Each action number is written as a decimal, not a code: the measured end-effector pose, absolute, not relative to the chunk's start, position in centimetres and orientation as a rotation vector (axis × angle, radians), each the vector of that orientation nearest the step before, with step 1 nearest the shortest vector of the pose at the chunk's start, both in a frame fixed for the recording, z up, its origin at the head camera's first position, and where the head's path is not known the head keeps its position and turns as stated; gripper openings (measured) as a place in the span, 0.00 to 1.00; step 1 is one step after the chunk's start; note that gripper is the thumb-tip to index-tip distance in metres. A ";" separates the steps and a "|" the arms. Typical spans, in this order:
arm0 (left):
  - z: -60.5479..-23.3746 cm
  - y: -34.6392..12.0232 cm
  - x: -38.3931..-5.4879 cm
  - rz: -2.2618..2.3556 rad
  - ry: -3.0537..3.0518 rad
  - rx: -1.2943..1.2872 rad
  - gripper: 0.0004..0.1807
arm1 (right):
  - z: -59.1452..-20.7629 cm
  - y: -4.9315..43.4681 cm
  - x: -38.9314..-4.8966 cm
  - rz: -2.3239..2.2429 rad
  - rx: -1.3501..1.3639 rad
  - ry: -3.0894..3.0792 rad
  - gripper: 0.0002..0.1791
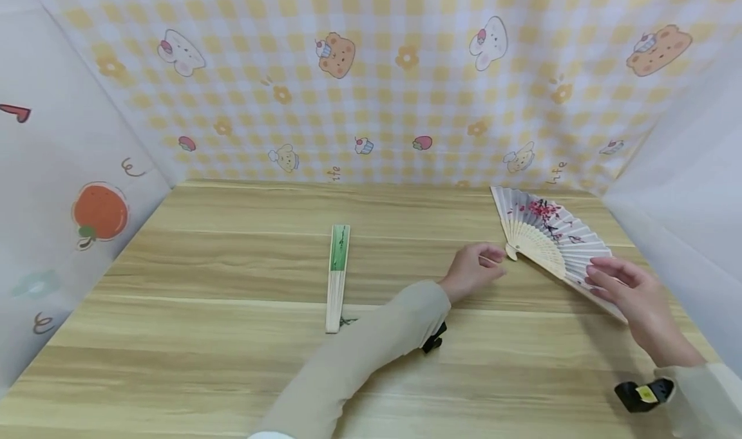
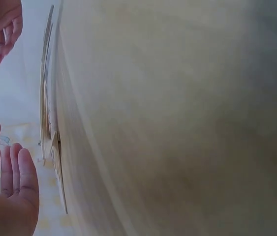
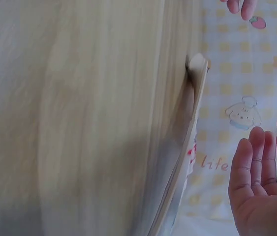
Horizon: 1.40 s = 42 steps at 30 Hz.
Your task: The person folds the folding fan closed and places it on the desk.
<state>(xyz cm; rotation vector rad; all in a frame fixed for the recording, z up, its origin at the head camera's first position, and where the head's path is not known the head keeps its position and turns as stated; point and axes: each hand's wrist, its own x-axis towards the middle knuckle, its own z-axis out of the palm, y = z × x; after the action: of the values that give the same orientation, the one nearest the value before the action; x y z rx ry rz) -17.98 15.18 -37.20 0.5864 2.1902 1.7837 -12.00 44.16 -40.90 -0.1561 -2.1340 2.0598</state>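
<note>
A folding fan (image 1: 556, 233) with pale ribs and a pink blossom print lies spread on the table at the far right. Close to its pivot end, my left hand (image 1: 472, 270) hovers with loosely bent fingers and holds nothing. My right hand (image 1: 634, 297) is over the fan's lower right part, fingers loosely extended, apart from it as far as I can tell. In the left wrist view the spread fan (image 2: 47, 93) shows edge-on beside both hands. The right wrist view shows the fan's outer rib (image 3: 180, 162) to the left of the right hand (image 3: 266, 196).
A folded green fan (image 1: 338, 275) with pale ribs lies near the middle of the wooden table (image 1: 232, 265). Some dark print beside its lower end is partly hidden by my left sleeve (image 1: 377, 342). A checked cloth (image 1: 377, 91) hangs behind, with white cloth at both sides.
</note>
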 end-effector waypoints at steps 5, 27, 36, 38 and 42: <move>-37.1 15.9 -18.6 1.803 2.216 0.562 0.13 | -40.8 45.4 -11.0 2.066 -0.185 -2.165 0.19; -37.9 18.1 -20.9 1.701 2.199 0.488 0.22 | -37.1 45.1 -5.9 1.637 -0.393 -2.708 0.13; -37.8 18.6 -21.6 1.599 2.151 0.400 0.31 | -37.9 46.2 -5.9 1.611 -0.450 -2.812 0.12; -37.8 18.8 -21.8 1.583 2.147 0.400 0.31 | -38.2 46.5 -5.9 1.624 -0.483 -2.819 0.14; -37.9 19.1 -22.1 1.555 2.130 0.414 0.32 | -38.6 46.6 -6.0 1.652 -0.536 -2.858 0.32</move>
<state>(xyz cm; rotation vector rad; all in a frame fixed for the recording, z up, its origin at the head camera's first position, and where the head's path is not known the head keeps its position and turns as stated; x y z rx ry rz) -22.13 19.08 -37.95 0.4142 2.1299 1.5553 -5.97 46.62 -38.56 -0.5358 -2.8583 1.6521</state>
